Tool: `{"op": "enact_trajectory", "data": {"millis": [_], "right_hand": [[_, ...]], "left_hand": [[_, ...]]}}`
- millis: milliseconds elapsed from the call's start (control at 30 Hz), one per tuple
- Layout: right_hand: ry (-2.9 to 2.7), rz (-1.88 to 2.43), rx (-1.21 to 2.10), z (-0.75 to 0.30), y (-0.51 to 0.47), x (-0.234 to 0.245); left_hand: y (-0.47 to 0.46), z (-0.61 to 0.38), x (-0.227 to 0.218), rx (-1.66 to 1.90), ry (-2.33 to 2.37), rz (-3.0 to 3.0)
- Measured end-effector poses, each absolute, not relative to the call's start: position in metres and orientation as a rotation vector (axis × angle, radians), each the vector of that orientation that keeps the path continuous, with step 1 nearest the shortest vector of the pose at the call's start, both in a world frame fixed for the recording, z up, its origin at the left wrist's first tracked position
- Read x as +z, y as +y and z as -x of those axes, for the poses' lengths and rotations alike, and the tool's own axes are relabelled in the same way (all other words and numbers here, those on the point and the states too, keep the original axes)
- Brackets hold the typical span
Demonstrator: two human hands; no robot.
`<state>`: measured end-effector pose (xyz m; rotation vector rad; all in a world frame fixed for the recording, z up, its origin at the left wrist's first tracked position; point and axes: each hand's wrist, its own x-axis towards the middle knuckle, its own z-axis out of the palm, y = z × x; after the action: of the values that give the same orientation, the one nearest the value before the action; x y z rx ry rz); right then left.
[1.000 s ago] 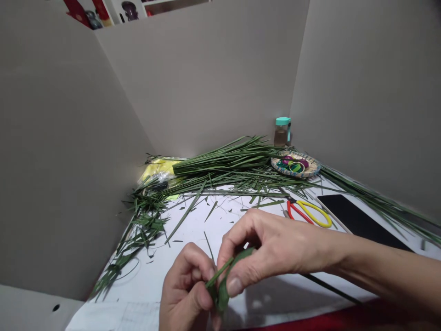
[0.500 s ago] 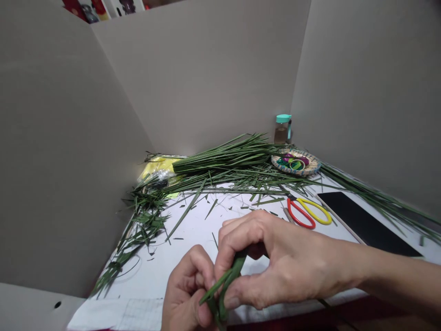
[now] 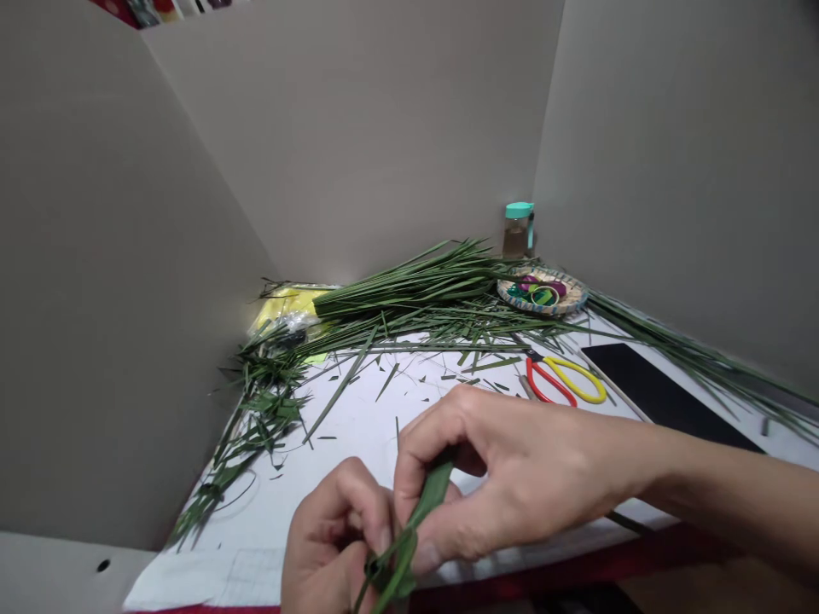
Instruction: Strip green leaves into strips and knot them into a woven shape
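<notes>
A narrow green palm leaf strip [image 3: 427,499] runs between my hands at the bottom of the view, with a small folded or knotted part near its lower end [image 3: 384,571]. My left hand [image 3: 336,537] pinches the lower part in its fingertips. My right hand [image 3: 505,469] grips the strip higher up between thumb and fingers, above my left hand. The fingers partly hide the folds, so their exact shape is hard to make out.
A long bundle of palm leaves [image 3: 409,294] lies across the white-covered table [image 3: 358,409], with cut scraps [image 3: 265,409] at left. Red-and-yellow-handled scissors [image 3: 563,379], a black tablet [image 3: 662,396], a woven dish [image 3: 543,292] and a teal-capped jar [image 3: 518,230] stand beyond.
The folded leaf has shifted down and slightly left with my hands, and my right hand has turned its grip. The whole scene sits a little higher in the view.
</notes>
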<state>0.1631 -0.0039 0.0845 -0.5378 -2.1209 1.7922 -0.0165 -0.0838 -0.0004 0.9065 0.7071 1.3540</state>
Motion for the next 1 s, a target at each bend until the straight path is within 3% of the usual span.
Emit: {"op": "enact_trajectory", "data": {"millis": [167, 333, 733, 1000], "right_hand": [[-1.757, 0.596, 2.207, -0.16, -0.011, 0.072], [-1.5, 0.748, 2.358, -0.157, -0.031, 0.065], [-1.291, 0.616, 2.214, -0.144, -0.041, 0.057], [-1.68, 0.674, 1.904, -0.144, -0.04, 0.078]], "left_hand": [[-0.079, 0.019, 0.003, 1.681, 0.628, -1.273], [-0.074, 0.026, 0.003, 1.688, 0.508, -1.588], [-0.073, 0.024, 0.008, 1.588, 0.556, -1.379], [-0.079, 0.015, -0.005, 1.634, 0.483, -1.114]]}}
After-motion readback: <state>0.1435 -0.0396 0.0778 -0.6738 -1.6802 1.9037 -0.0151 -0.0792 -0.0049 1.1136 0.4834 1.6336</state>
